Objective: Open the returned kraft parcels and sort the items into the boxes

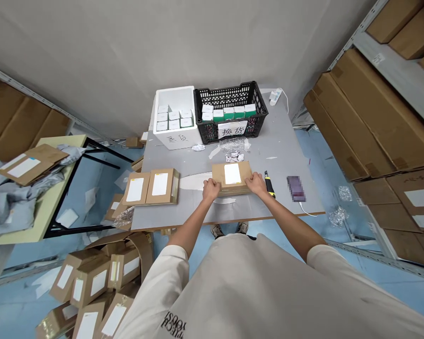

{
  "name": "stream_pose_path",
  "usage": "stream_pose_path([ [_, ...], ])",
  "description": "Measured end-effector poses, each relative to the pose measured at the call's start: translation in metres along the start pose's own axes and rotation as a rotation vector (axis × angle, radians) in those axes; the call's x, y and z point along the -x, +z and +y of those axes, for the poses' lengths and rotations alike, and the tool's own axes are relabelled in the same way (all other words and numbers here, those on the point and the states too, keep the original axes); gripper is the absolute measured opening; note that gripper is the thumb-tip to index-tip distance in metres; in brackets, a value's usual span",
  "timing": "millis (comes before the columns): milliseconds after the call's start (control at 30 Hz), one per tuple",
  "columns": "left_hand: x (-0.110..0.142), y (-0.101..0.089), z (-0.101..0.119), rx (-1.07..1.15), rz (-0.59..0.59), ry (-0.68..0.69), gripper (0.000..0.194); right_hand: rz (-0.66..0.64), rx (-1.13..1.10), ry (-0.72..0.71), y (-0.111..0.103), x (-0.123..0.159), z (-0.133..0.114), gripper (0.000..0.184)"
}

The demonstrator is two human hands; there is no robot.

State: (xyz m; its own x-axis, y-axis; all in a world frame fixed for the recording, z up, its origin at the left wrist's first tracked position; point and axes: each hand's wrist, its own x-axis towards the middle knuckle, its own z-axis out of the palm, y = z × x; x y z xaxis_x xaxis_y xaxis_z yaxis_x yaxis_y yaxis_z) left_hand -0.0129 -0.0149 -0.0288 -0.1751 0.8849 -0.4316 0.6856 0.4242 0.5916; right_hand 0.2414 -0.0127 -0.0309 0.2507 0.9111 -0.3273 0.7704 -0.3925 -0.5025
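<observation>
A brown cardboard box with a white label on top lies near the front edge of the grey table. My left hand grips its left end with curled fingers. At the opposite end, my right hand is closed on the same box. Just right of that hand lies a black and yellow utility knife. Two more labelled cardboard boxes sit side by side at the table's left. Crumpled bubble wrap and paper scraps lie behind the held box.
A white foam box and a black plastic crate, both holding small white-and-green cartons, stand at the back. A purple phone on a cable lies right. Boxes pile on the floor at left; shelves with large cartons flank the right.
</observation>
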Motion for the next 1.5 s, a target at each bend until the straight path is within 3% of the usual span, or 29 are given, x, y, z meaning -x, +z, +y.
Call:
stream_pose_path([
  [167, -0.003, 0.005, -0.013, -0.106, -0.049, -0.019, 0.024, -0.045, 0.024, 0.032, 0.007, 0.002, 0.015, 0.033],
  [267, -0.009, 0.005, -0.013, -0.158, -0.001, 0.02, 0.025, -0.011, 0.044, 0.012, 0.009, -0.003, 0.018, 0.044],
  [367, -0.018, 0.005, -0.008, -0.179, 0.038, 0.129, 0.051, 0.01, 0.044, -0.102, 0.009, -0.014, 0.017, 0.065],
  [500, -0.028, 0.004, -0.002, -0.132, -0.042, 0.276, 0.09, -0.068, -0.015, -0.175, 0.011, -0.029, 0.014, 0.092],
  [600, -0.03, 0.004, -0.003, -0.048, -0.098, 0.301, 0.105, -0.119, -0.122, -0.199, 0.013, -0.033, 0.014, 0.098],
  [700, -0.029, 0.005, -0.001, 0.074, -0.065, 0.253, 0.111, -0.105, -0.3, -0.196, 0.013, -0.031, 0.016, 0.099],
  [867, -0.026, 0.0, 0.017, 0.209, 0.08, 0.194, 0.097, 0.052, -0.541, -0.087, -0.001, -0.028, 0.008, 0.085],
  [1067, -0.021, -0.004, 0.038, 0.179, 0.188, 0.218, 0.074, 0.208, -0.447, -0.029, -0.022, -0.031, 0.003, 0.068],
  [1200, -0.014, 0.007, 0.03, 0.141, 0.209, 0.211, 0.057, 0.253, -0.296, -0.013, -0.017, -0.028, 0.015, 0.053],
  [1367, -0.005, 0.016, 0.008, 0.029, 0.19, 0.176, 0.043, 0.174, -0.176, 0.058, -0.005, -0.02, 0.029, 0.038],
  [1500, 0.002, 0.016, 0.009, -0.182, 0.295, 0.387, 0.037, 0.225, -0.166, 0.017, -0.001, -0.02, 0.03, 0.034],
])
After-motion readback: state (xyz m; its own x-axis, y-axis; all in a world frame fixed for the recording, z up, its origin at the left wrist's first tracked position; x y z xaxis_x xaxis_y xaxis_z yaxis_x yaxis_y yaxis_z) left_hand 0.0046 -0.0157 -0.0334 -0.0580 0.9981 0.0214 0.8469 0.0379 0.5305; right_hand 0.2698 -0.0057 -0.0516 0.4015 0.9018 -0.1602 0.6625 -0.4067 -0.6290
